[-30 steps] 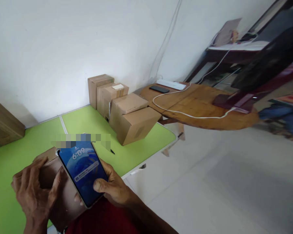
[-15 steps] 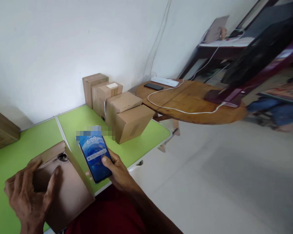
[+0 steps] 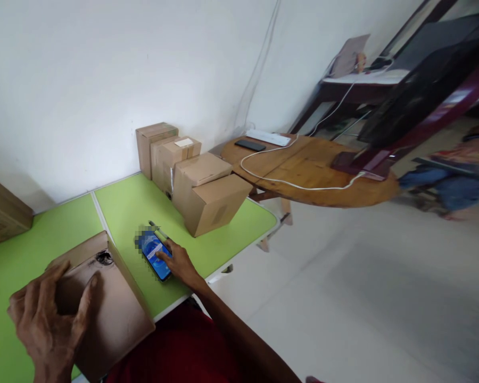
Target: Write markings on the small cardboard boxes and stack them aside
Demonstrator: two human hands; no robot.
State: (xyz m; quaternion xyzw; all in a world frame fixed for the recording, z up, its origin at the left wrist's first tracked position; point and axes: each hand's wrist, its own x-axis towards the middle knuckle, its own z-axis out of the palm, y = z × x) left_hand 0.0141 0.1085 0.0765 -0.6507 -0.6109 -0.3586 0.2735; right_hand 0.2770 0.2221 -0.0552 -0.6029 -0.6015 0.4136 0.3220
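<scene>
Left hand [image 3: 48, 322] spread over the near cardboard box [image 3: 104, 308], fingers and thumb curled against its top face, grip closed on the box without lifting it. Box resting tilted on the green worktop [image 3: 123, 205] at the near edge, a small dark hole in its upper corner. Right hand [image 3: 179, 263] stretched forward, fingers wrapped about a lit blue-screened phone [image 3: 155, 255], grip clamped on the phone, which lies low on the worktop just beside the box's right edge. A dark pen [image 3: 156, 229] just beyond the phone. Further back, a cluster of sealed cardboard boxes [image 3: 199, 189] stacked against the white wall. One more brown box [image 3: 3, 210] at the far left. To the right, a round wooden table [image 3: 323, 175] carrying a white cable [image 3: 287, 183] and a dark phone [image 3: 250, 144].
</scene>
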